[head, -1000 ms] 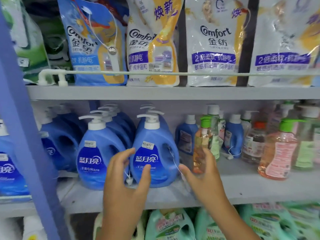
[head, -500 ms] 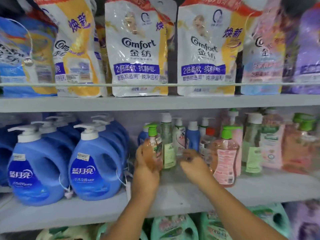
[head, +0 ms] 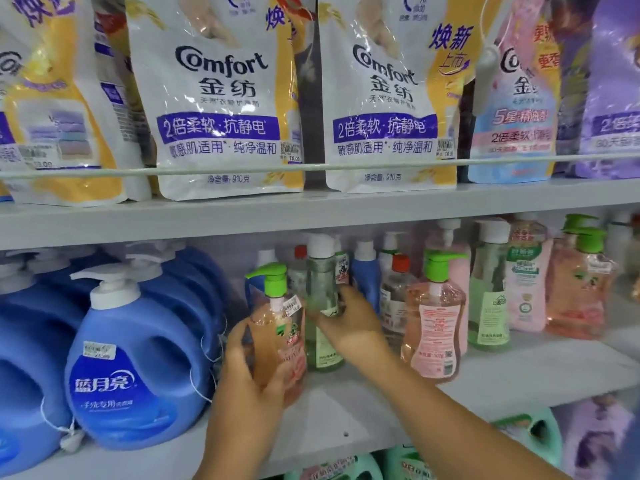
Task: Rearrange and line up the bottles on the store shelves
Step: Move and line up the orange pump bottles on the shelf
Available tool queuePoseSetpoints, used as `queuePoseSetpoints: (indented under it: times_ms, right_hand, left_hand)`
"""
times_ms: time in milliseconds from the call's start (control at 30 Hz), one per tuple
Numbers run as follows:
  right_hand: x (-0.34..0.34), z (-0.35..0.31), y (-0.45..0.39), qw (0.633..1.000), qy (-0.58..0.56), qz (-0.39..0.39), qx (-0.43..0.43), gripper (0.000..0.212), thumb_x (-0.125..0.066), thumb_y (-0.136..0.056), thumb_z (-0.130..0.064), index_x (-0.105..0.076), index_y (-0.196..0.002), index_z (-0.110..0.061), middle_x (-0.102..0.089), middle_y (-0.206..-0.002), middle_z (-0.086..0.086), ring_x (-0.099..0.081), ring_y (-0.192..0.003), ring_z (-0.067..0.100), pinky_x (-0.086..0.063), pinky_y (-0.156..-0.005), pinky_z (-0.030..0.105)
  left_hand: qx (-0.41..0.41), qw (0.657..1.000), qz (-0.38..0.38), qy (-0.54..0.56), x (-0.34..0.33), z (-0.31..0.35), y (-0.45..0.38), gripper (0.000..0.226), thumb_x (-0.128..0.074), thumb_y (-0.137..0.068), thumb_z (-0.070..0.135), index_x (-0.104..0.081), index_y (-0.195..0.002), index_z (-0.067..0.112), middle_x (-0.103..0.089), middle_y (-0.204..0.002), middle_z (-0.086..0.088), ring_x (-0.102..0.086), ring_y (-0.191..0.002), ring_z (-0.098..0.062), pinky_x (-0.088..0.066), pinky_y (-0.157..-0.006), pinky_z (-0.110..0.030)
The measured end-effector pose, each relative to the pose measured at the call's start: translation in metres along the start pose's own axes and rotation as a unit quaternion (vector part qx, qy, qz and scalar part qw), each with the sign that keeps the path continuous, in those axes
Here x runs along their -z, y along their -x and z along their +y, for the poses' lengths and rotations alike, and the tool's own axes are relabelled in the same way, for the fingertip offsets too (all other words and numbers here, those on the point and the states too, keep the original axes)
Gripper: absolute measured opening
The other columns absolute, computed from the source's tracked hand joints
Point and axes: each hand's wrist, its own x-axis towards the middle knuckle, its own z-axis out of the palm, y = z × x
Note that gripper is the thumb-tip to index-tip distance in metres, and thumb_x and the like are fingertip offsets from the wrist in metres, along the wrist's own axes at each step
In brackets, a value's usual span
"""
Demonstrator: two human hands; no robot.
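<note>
1. An orange pump bottle [head: 277,344] is being gripped by the curled fingers of the left hand [head: 249,382] at the near shelf [head: 346,420] edge.
2. A tall green bottle [head: 322,306], just right of it, is being clasped by the right hand [head: 349,323].
3. Blue jugs [head: 138,368] are being kept to the left.

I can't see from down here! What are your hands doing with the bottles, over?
Left hand grips orange pump bottle. Right hand grips tall green bottle. Both upright, shelf front. Blue jug close left.
</note>
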Motion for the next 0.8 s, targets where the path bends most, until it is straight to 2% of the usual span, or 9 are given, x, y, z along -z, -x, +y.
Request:
queuePoseSetpoints:
  times_ms: [67, 200, 233, 300, 400, 500, 567, 633, 800]
  right_hand:
    - [0.015, 0.004, 0.025, 0.999, 0.002, 0.029, 0.020, 0.039, -0.079, -0.081, -0.040, -0.062, -0.116, -0.037, -0.067, -0.105, -0.021, -0.065, -0.095, 0.000, -0.052, -0.082, 0.018]
    - [0.054, 0.009, 0.078, 0.997, -0.015, 0.072, -0.004, 0.035, -0.079, -0.078, -0.048, -0.063, -0.108, -0.049, -0.067, -0.103, -0.035, -0.063, -0.094, -0.012, -0.055, -0.086, 0.027]
    - [0.063, 0.012, 0.090, 0.996, -0.020, 0.085, -0.010, 0.038, -0.078, -0.075, -0.054, -0.062, -0.109, -0.052, -0.066, -0.105, -0.035, -0.063, -0.096, -0.011, -0.055, -0.088, 0.029]
    - [0.085, 0.018, 0.112, 0.993, -0.024, 0.114, -0.014, 0.050, -0.075, -0.067, -0.062, -0.062, -0.115, -0.052, -0.069, -0.110, -0.028, -0.065, -0.101, -0.005, -0.057, -0.089, 0.035]
    - [0.119, 0.030, 0.129, 0.986, -0.007, 0.167, -0.017, 0.047, -0.080, -0.069, -0.053, -0.065, -0.114, -0.050, -0.070, -0.107, -0.025, -0.067, -0.100, 0.000, -0.060, -0.083, 0.037]
    - [0.153, 0.051, 0.125, 0.976, 0.023, 0.215, -0.018, 0.037, -0.082, -0.074, -0.042, -0.064, -0.107, -0.048, -0.069, -0.104, -0.021, -0.065, -0.100, 0.001, -0.059, -0.082, 0.039]
    - [0.170, 0.062, 0.115, 0.973, 0.060, 0.222, -0.023, 0.032, -0.080, -0.080, -0.038, -0.060, -0.104, -0.048, -0.064, -0.109, -0.021, -0.061, -0.101, 0.004, -0.051, -0.080, 0.036]
    - [0.181, 0.071, 0.102, 0.970, 0.096, 0.220, -0.033, 0.032, -0.075, -0.085, -0.043, -0.058, -0.112, -0.047, -0.063, -0.113, -0.018, -0.057, -0.101, 0.007, -0.044, -0.079, 0.034]
    - [0.189, 0.092, 0.072, 0.975, 0.124, 0.180, -0.034, 0.048, -0.069, -0.088, -0.048, -0.057, -0.132, -0.034, -0.064, -0.124, -0.010, -0.060, -0.112, 0.016, -0.051, -0.087, 0.039]
  left_hand:
    - [0.010, 1.000, 0.000, 0.012, 0.002, -0.007, -0.006, 0.070, -0.073, -0.086, -0.006, -0.038, -0.129, 0.036, -0.057, -0.106, 0.022, -0.062, -0.073, 0.021, -0.048, -0.052, -0.005]
    - [0.010, 0.999, -0.013, -0.033, 0.001, -0.025, -0.023, 0.079, -0.083, -0.081, 0.012, -0.036, -0.126, 0.055, -0.063, -0.111, 0.026, -0.068, -0.098, -0.003, -0.057, -0.084, -0.036]
    - [0.007, 0.999, -0.021, -0.044, -0.003, -0.029, -0.027, 0.076, -0.082, -0.082, 0.014, -0.035, -0.124, 0.057, -0.062, -0.109, 0.026, -0.066, -0.098, -0.003, -0.057, -0.085, -0.038]
    - [0.004, 0.998, -0.045, -0.053, -0.018, -0.028, -0.030, 0.063, -0.075, -0.090, 0.026, -0.033, -0.124, 0.059, -0.062, -0.105, 0.025, -0.060, -0.093, 0.005, -0.054, -0.075, -0.031]
    - [0.001, 0.996, -0.062, -0.068, -0.040, -0.023, -0.034, 0.046, -0.059, -0.098, 0.044, -0.032, -0.135, 0.053, -0.065, -0.107, 0.020, -0.063, -0.093, 0.003, -0.051, -0.068, -0.021]
    - [0.001, 0.994, -0.087, -0.070, -0.058, -0.019, -0.036, 0.050, -0.069, -0.093, 0.036, -0.038, -0.130, 0.051, -0.065, -0.111, 0.021, -0.066, -0.097, 0.000, -0.051, -0.068, -0.016]
    - [0.005, 0.994, -0.091, -0.060, -0.065, -0.014, -0.035, 0.062, -0.078, -0.087, 0.025, -0.038, -0.121, 0.058, -0.064, -0.108, 0.024, -0.066, -0.088, 0.009, -0.051, -0.062, -0.012]
    - [0.013, 0.994, -0.092, -0.060, -0.071, -0.008, -0.032, 0.069, -0.080, -0.085, 0.019, -0.036, -0.116, 0.062, -0.061, -0.104, 0.027, -0.063, -0.079, 0.019, -0.051, -0.057, -0.010]
    - [0.011, 0.994, -0.073, -0.077, -0.086, -0.004, -0.031, 0.071, -0.080, -0.084, 0.017, -0.041, -0.133, 0.050, -0.065, -0.105, 0.020, -0.062, -0.080, 0.020, -0.050, -0.056, -0.007]
